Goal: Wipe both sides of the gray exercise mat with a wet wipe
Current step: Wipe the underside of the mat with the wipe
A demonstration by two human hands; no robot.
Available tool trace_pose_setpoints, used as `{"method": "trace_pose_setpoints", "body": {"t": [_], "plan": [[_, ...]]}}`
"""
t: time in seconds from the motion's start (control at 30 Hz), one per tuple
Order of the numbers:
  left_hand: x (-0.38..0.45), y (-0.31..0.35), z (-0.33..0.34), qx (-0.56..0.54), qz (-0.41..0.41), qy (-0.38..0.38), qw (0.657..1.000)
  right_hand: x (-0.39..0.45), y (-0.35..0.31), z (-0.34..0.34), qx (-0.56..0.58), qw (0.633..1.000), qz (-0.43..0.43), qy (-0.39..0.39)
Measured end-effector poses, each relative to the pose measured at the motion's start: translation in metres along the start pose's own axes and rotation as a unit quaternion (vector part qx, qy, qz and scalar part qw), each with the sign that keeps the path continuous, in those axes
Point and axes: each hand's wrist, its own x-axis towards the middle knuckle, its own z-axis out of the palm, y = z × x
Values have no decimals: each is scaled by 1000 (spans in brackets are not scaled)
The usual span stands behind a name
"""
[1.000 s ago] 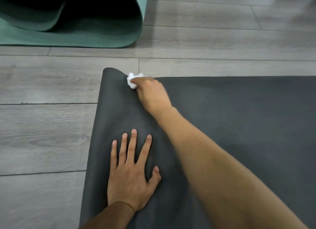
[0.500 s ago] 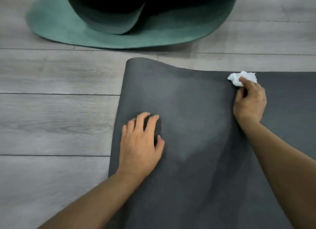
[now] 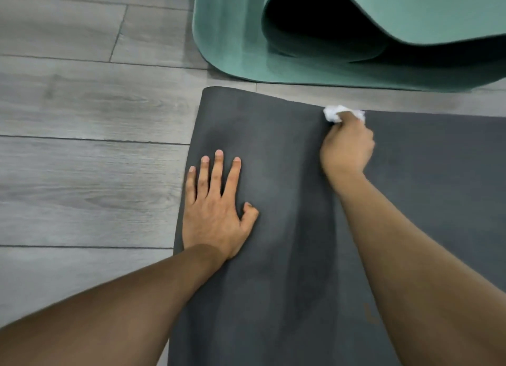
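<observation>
far: green mat point(image 3: 356, 37) blocks | left: bare floor point(image 3: 82, 174) open

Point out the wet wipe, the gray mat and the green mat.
wet wipe point(image 3: 332, 113): head view, exposed crumpled end.
gray mat point(image 3: 438, 179): head view, bare top surface.
green mat point(image 3: 232, 45): head view, flat outer layer.

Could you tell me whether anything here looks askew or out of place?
Only slightly: the gray mat's far left corner curls up off the floor. Otherwise nothing stands out.
</observation>
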Motion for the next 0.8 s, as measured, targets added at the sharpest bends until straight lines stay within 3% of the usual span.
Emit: {"method": "trace_pose_setpoints", "body": {"t": [0.2,0.3,0.4,0.5,0.57,0.63,0.7,0.8], "plan": [[2,0,-11,37,13,-78,996,-86,-136,72,97,970,-163,-154],[3,-1,-11,14,4,-43,999,-84,-132,80,21,935,-306,-179],[1,-2,-3,-23,-5,1,1000,-54,-87,63,-57,914,-373,-151],[2,-2,-3,-21,-7,6,1000,-11,-9,20,-84,946,-296,-98],[2,-1,-2,-21,-10,10,1000,14,46,-20,-78,983,-160,-43],[2,-1,0,-20,-12,13,1000,23,73,-43,-83,996,-30,-1],[3,-1,0,-21,-12,15,1000,14,59,-38,-74,997,20,1],[2,-1,0,-17,-7,20,1000,-22,-11,-3,-7,998,-21,-65]]}}
